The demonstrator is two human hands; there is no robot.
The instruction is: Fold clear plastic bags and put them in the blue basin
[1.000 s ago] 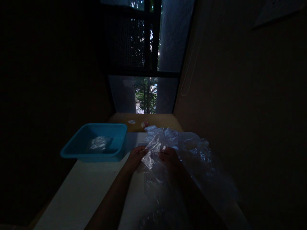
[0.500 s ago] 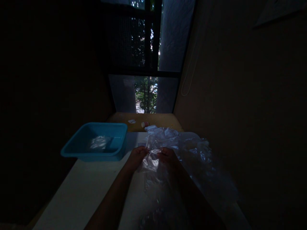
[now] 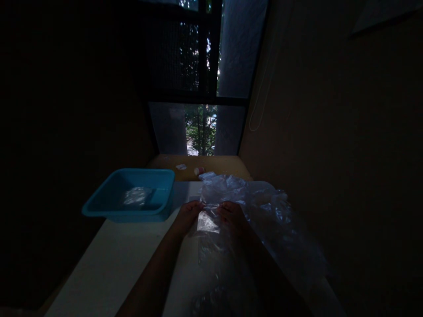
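Observation:
A small clear plastic bag (image 3: 209, 221) is stretched between my two hands, its upper edge drawn into a taut band. My left hand (image 3: 191, 212) pinches the left end of that edge. The right end is pinched by my right hand (image 3: 232, 214). More loose clear plastic bags (image 3: 228, 187) lie crumpled behind my hands and spread to the right. Further clear plastic (image 3: 214, 264) lies on the table between my forearms. Dim light hides the fine details of my fingers.
To the left, a blue plastic basin (image 3: 132, 212) holds a flat shiny clear packet (image 3: 137, 196). The white table (image 3: 99, 264) runs toward a window (image 3: 201, 130). A small cup (image 3: 199, 171) lies on its side on the yellowish ledge (image 3: 228, 165), near a white scrap (image 3: 181, 167).
The upper edge of the bag between my hands has tightened into a straight band, and the part below hangs flatter. Both hands stay at nearly the same place.

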